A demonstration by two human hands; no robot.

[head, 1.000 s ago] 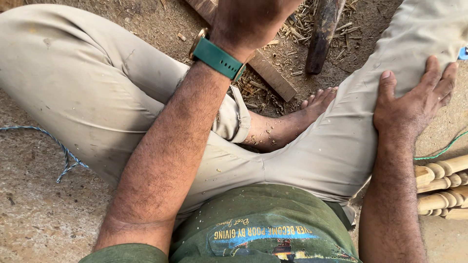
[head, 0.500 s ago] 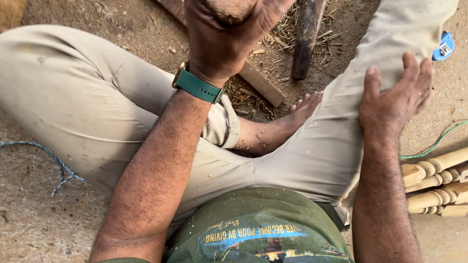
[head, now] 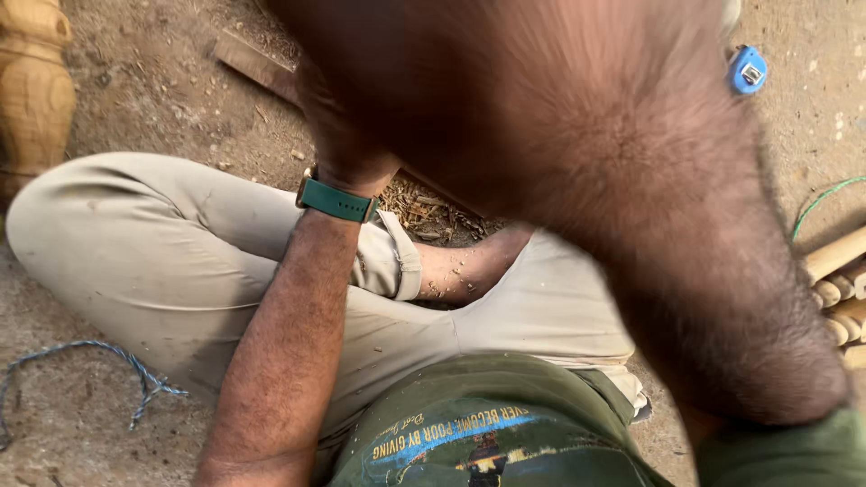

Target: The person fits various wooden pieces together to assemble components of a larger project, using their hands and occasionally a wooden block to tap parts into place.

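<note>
Hands raised toward camera, blurred; grip unclear.

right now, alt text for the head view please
A blurred right arm swings close across the lens, hiding the right hand. The left arm with a green watch reaches forward over crossed legs in beige trousers on dirt ground, wood dowels at right.

An outdoor or open-floored woodworking spot, where a person sits cross-legged on a bare dirt floor [head: 108, 99]. A carved, turned wooden post [head: 32, 81] stands at the far left, a stack of rounded wooden rods [head: 834, 275] lies at the right, and wood shavings [head: 428, 212] are scattered in the middle. A flat wooden plank [head: 257, 65] lies farther off, and a blue frayed cord [head: 81, 361] trails across the near left ground.
</note>
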